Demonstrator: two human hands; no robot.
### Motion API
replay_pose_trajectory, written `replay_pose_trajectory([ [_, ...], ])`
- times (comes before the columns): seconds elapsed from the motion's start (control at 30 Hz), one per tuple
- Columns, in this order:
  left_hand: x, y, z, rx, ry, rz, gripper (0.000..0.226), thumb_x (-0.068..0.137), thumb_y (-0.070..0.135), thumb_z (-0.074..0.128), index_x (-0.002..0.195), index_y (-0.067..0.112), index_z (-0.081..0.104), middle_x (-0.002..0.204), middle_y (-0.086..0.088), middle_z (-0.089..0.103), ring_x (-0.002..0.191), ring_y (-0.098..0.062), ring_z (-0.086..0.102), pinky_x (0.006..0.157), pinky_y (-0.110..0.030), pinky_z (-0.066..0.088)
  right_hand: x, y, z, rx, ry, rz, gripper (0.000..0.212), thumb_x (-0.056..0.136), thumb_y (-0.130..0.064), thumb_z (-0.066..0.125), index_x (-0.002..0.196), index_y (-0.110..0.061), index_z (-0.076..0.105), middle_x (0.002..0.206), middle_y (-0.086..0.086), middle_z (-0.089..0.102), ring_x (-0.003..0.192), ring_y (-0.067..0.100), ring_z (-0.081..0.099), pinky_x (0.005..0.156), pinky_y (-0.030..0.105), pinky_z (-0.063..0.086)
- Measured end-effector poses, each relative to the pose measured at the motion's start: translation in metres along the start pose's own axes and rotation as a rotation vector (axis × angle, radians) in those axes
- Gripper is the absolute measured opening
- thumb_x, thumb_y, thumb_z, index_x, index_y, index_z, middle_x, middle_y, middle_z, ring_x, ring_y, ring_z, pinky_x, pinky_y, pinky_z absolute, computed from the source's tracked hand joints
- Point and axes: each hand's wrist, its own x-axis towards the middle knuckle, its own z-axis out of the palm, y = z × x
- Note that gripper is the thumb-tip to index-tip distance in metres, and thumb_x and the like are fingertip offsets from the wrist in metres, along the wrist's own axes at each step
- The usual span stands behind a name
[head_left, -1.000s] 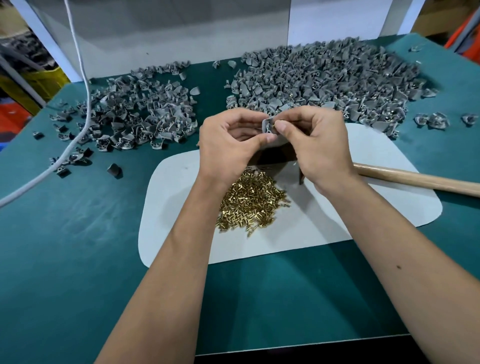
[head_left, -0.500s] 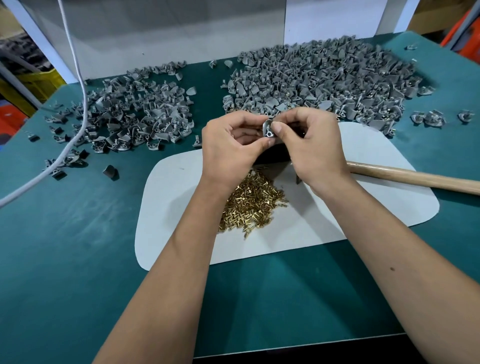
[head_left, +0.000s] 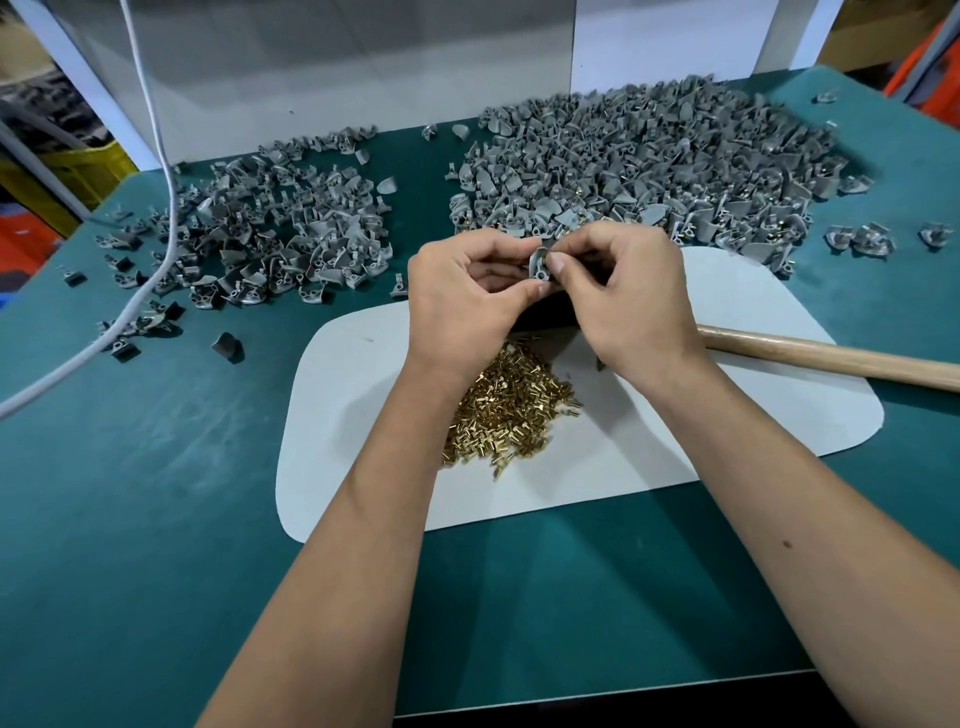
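Where the green table (head_left: 156, 519) spreads under everything, a white mat (head_left: 649, 441) lies near its middle, and I place the rest by that mat. Beyond the mat's far right edge sits the bigger heap (head_left: 649, 166) of grey parts, its near fringe reaching the mat's rim. Beyond the far left corner, a little apart, lies the smaller heap (head_left: 270, 239), looser and more scattered. A wooden handle (head_left: 831, 358) crosses the mat's right edge and runs off to the right. A pale cable (head_left: 156, 156) trails over the table well left of the mat, passing across the smaller heap. On the mat, near its middle, lie small brass pins (head_left: 509, 410) in a pile. Over the mat's far edge the two hands meet, raised off the surface. The left hand (head_left: 462, 296) has its fingers curled, pinching one grey part (head_left: 540, 262). The right hand (head_left: 634, 296), also curled, pinches the same part from the other side with thumb and forefinger. The part hangs between them, above the mat's far edge.
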Motion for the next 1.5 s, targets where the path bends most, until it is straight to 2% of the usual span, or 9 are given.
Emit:
replay_pose_trajectory([
  [0.2, 0.000, 0.004, -0.003, 0.009, -0.018, 0.008, 0.034, 0.069, -0.012, 0.086, 0.094, 0.010, 0.077, 0.080, -0.001, 0.076, 0.074, -0.013, 0.073, 0.075, -0.025, 0.062, -0.003, -0.005, 0.002, -0.068, 0.012, -0.041, 0.007, 0.090, -0.011, 0.070, 0.088, -0.012, 0.076, 0.080, -0.004, 0.071, 0.075, 0.009, 0.064, 0.069, 0.013, 0.046],
  [0.33, 0.001, 0.005, -0.001, 0.063, -0.030, 0.033, 0.033, 0.069, -0.010, 0.087, 0.091, 0.013, 0.077, 0.084, -0.005, 0.077, 0.076, -0.018, 0.074, 0.077, -0.032, 0.063, -0.005, -0.006, 0.001, -0.097, 0.046, -0.038, 0.008, 0.088, -0.009, 0.070, 0.086, -0.013, 0.077, 0.078, -0.005, 0.069, 0.072, 0.007, 0.062, 0.067, 0.005, 0.041],
  [0.57, 0.002, -0.001, -0.002, 0.196, -0.023, 0.103, 0.027, 0.071, -0.006, 0.086, 0.094, 0.006, 0.079, 0.092, -0.011, 0.076, 0.085, -0.024, 0.076, 0.081, -0.045, 0.064, -0.004, -0.007, 0.002, -0.147, 0.025, -0.034, 0.009, 0.086, -0.008, 0.071, 0.089, -0.013, 0.078, 0.084, -0.002, 0.073, 0.076, 0.009, 0.064, 0.069, 0.010, 0.045],
  [0.7, 0.003, -0.002, -0.005, 0.139, -0.038, 0.076, 0.030, 0.071, -0.008, 0.086, 0.095, 0.008, 0.077, 0.090, -0.011, 0.077, 0.083, -0.025, 0.076, 0.080, -0.039, 0.064, -0.003, -0.006, -0.001, -0.131, -0.002, -0.075, 0.010, 0.089, -0.009, 0.070, 0.094, -0.011, 0.078, 0.086, -0.001, 0.073, 0.078, 0.009, 0.064, 0.070, 0.005, 0.043],
  [0.87, 0.005, 0.001, -0.010, 0.029, -0.026, 0.028, 0.033, 0.068, -0.003, 0.090, 0.096, 0.008, 0.077, 0.087, -0.010, 0.078, 0.078, -0.020, 0.075, 0.078, -0.033, 0.063, 0.000, -0.004, -0.007, -0.147, -0.075, -0.199, 0.016, 0.090, -0.007, 0.069, 0.104, -0.009, 0.077, 0.097, 0.002, 0.074, 0.089, 0.013, 0.065, 0.084, 0.019, 0.048],
  [1.03, 0.005, 0.002, -0.011, 0.014, -0.039, 0.030, 0.038, 0.069, 0.000, 0.092, 0.104, -0.003, 0.077, 0.092, -0.014, 0.078, 0.079, -0.017, 0.074, 0.078, -0.030, 0.062, -0.002, -0.002, -0.010, -0.179, 0.033, -0.324, 0.017, 0.086, -0.007, 0.075, 0.103, -0.007, 0.074, 0.098, 0.002, 0.069, 0.081, -0.008, 0.050, 0.079, 0.007, 0.038],
  [1.2, 0.004, 0.003, -0.014, -0.037, -0.080, 0.013, 0.034, 0.076, -0.001, 0.086, 0.108, -0.003, 0.075, 0.096, -0.016, 0.078, 0.085, -0.020, 0.075, 0.084, -0.037, 0.062, -0.002, 0.000, -0.011, -0.161, 0.064, -0.414, 0.012, 0.089, -0.005, 0.071, 0.100, -0.004, 0.075, 0.099, 0.006, 0.071, 0.092, 0.016, 0.063, 0.084, 0.019, 0.048],
  [1.37, 0.005, 0.003, -0.019, -0.119, -0.134, -0.022, 0.018, 0.090, 0.004, 0.075, 0.106, -0.003, 0.076, 0.087, -0.016, 0.077, 0.074, -0.021, 0.071, 0.070, -0.029, 0.059, -0.002, -0.001, -0.011, -0.153, 0.036, -0.455, 0.008, 0.089, -0.003, 0.068, 0.096, -0.003, 0.074, 0.094, 0.007, 0.068, 0.089, 0.018, 0.060, 0.080, 0.022, 0.046],
  [1.5, 0.006, -0.001, -0.021, -0.187, -0.146, -0.067, 0.037, 0.078, -0.005, 0.082, 0.113, -0.008, 0.072, 0.101, -0.024, 0.076, 0.090, -0.031, 0.073, 0.092, -0.046, 0.060, -0.003, -0.002, -0.008, -0.165, 0.013, -0.392, 0.006, 0.091, -0.006, 0.066, 0.093, -0.003, 0.070, 0.092, 0.006, 0.065, 0.086, 0.017, 0.056, 0.077, 0.021, 0.041],
])
